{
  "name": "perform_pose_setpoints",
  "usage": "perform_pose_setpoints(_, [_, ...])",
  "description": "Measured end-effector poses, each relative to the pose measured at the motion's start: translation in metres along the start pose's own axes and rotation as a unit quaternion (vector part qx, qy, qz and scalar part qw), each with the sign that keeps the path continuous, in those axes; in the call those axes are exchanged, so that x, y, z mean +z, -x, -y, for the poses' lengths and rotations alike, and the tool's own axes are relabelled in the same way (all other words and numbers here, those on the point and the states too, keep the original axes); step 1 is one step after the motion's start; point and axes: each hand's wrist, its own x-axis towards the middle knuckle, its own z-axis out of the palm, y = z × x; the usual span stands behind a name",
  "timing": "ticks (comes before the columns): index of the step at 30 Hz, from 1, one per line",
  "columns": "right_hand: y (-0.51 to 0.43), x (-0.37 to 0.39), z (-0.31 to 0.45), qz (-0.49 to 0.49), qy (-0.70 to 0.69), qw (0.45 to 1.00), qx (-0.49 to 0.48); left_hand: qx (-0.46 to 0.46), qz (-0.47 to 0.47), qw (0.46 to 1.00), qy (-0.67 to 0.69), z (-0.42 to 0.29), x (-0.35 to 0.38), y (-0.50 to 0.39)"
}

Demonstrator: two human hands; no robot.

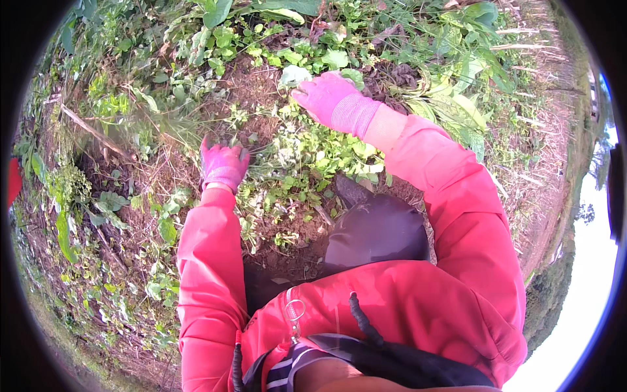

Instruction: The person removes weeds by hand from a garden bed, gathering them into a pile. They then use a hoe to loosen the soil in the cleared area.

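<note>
My left hand [225, 164], in a pink knit glove, is low over the weedy ground with its fingers curled. A blurred bunch of thin grassy weeds [179, 128] fans out from its far-left side and appears to be held in it. Farther forward and to the right, my right hand [327, 99] wears a matching glove. Its bent fingers reach down beside a pale round leaf [294, 76]; the fingertips are partly hidden, so any grip there cannot be told. Low bright-green weeds [323, 152] grow between the hands and my knee.
My dark-clad knee [379, 230] is close to the soil. Broad-leaved yellow-green plants [453, 105] stand to the right, before a strip of dry stalks [536, 98]. A dry stick [95, 130] lies on the left. Reddish bare soil [252, 88] shows ahead. Something red [14, 181] appears at the left rim.
</note>
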Motion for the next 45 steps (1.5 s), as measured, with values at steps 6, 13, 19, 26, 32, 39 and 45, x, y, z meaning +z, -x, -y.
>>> perform_pose_setpoints(6, [-0.117,0.041,-0.003,-0.044,0.005,0.983,-0.178,-0.009,-0.103,0.994,0.029,0.024,0.036,0.041])
perform_pose_setpoints(13, [-0.089,0.073,-0.149,0.107,0.109,0.969,0.196,-0.093,-0.143,0.98,0.103,0.022,0.052,0.057])
perform_pose_setpoints(19, [-0.027,0.11,-0.204,0.062,0.025,0.958,0.28,-0.101,-0.152,0.974,0.134,0.017,0.059,0.038])
perform_pose_setpoints(26, [-0.028,-0.017,-0.131,-0.256,-0.051,0.965,-0.009,-0.17,-0.104,0.965,0.171,0.018,0.08,0.029])
perform_pose_setpoints(32, [-0.095,0.05,-0.083,-0.006,0.034,0.991,-0.125,-0.176,-0.09,0.96,0.196,0.019,0.08,0.018])
perform_pose_setpoints(39, [-0.115,0.093,-0.166,0.183,0.044,0.946,0.264,-0.188,-0.069,0.962,0.188,0.018,0.074,0.021])
perform_pose_setpoints(45, [-0.108,0.125,-0.188,0.243,0.094,0.947,0.187,-0.193,-0.029,0.965,0.176,0.02,0.08,0.013])
